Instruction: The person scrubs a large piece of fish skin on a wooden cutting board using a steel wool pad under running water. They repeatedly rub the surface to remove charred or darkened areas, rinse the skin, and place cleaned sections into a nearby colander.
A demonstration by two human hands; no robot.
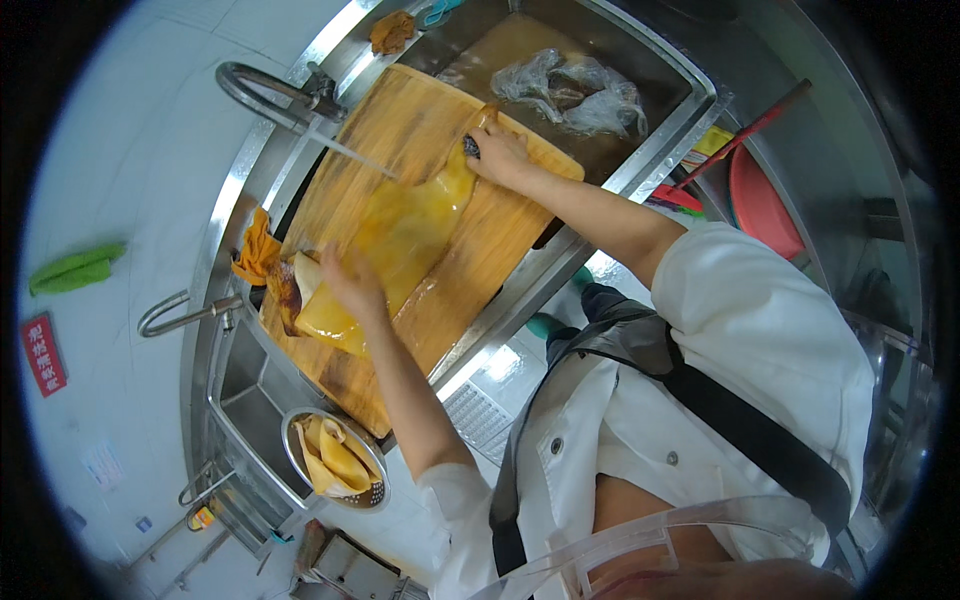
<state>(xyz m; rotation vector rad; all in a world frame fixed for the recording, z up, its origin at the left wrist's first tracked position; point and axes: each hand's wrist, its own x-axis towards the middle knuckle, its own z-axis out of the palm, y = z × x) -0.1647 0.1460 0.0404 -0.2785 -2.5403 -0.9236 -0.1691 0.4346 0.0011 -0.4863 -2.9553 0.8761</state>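
Observation:
A glossy yellow slab (405, 235), which looks like a piece of animal skin, lies across a wooden board (480, 255) set over the sink. My right hand (500, 157) is closed around a dark steel wool scrubber (471, 147) at the slab's far right end. Over the near left end, my left hand (355, 285) is somewhat blurred, its fingers stretched out with nothing seen in them. Whether it touches the slab is unclear. Beside it, the slab's edge shows a pale, browned piece (306, 275). From a curved faucet (290, 98), water streams toward the slab.
Plastic bags (570, 90) lie in the water-filled basin at the far right. Orange cloths rest at the sink's edge, one a cloth (257, 248) by the board. A perforated metal bowl (375, 490) with yellow pieces stands at lower left. A second faucet (190, 312) juts over the left basin.

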